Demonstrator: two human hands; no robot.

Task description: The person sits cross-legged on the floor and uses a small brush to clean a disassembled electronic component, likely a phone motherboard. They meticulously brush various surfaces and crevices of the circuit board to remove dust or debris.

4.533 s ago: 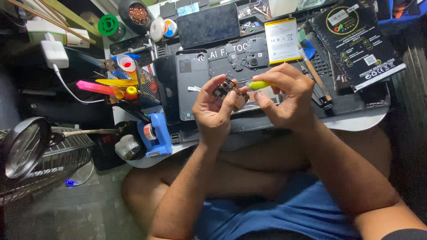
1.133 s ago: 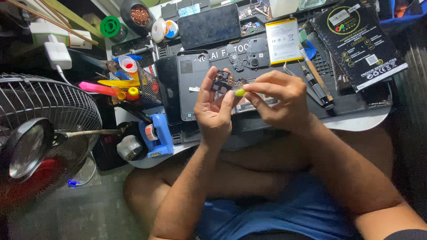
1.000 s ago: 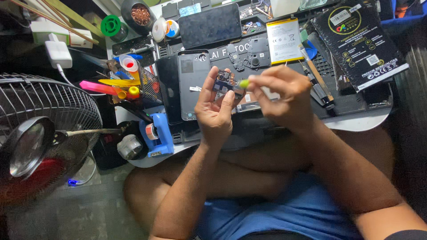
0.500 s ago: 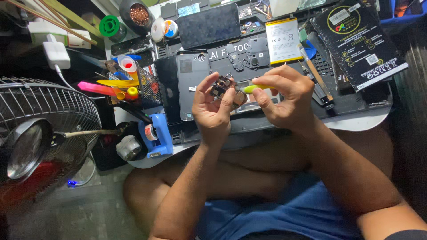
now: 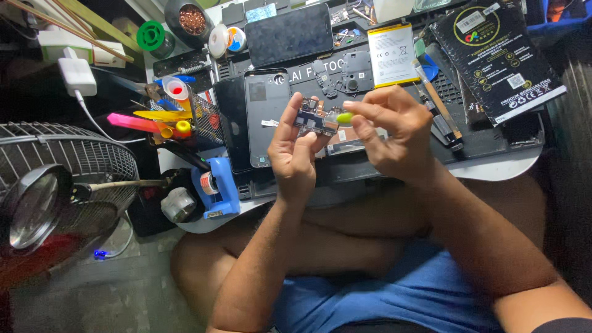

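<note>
Left hand is pinching a small circuit board above the tabletop. Right hand fingers are gripping a green-handled screwdriver at the board.

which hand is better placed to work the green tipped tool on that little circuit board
Right, most likely. The right hand already pinches the green-tipped tool with its tip at the small circuit board, while the left hand is occupied gripping that board.
</note>
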